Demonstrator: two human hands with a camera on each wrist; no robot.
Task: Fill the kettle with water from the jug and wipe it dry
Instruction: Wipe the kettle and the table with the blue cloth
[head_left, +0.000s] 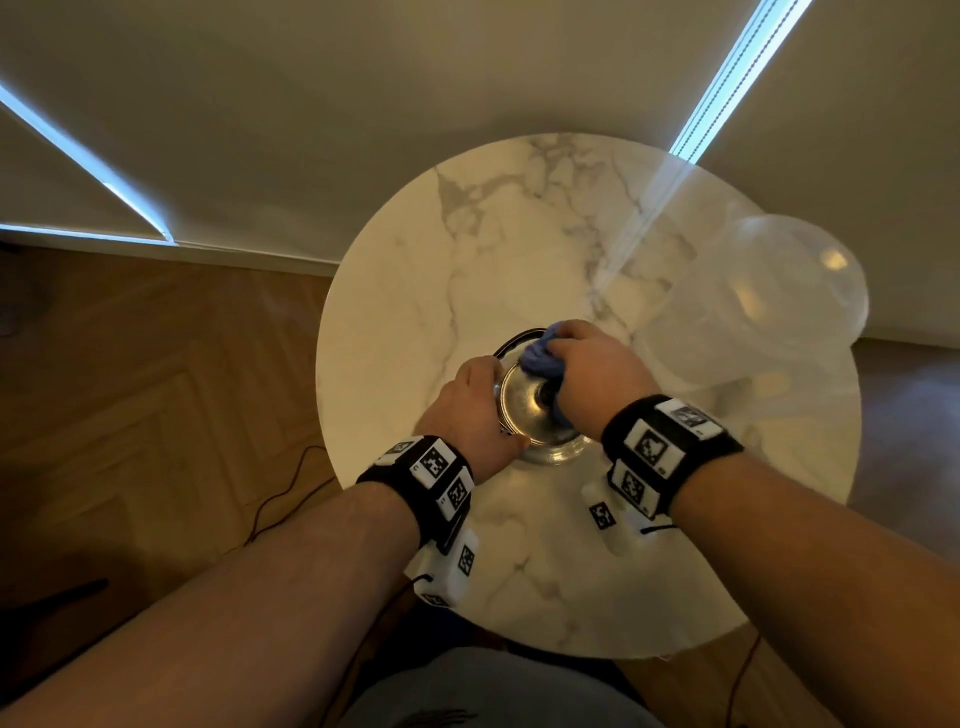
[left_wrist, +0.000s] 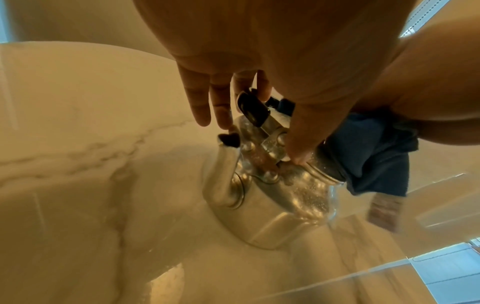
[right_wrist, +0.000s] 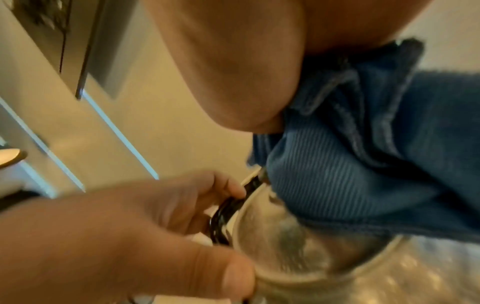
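So I'm at the round marble table (head_left: 519, 218), big clear plastic jug (head_left: 769, 312) parked off to my right, well apart from the action. The steel kettle (left_wrist: 280, 205) sits on the tabletop right in front of me, lid on, spout (left_wrist: 223, 174) pointing away to my left.

My left hand (head_left: 467, 410) steadies it: fingers mostly straight, fingertips against the black handle (left_wrist: 252, 109), thumb pressed on the shoulder by the handle bracket. My right hand (head_left: 592, 374) has a bunched blue ribbed cloth (right_wrist: 350, 164) gripped tight, fingers curled round it, rubbing the lid.

Tip, I reckon: there look to be droplets speckling the kettle's side, so work downward from the lid and re-bunch the cloth to a dry face. Keep that left hand firm or it'll skate on the marble.
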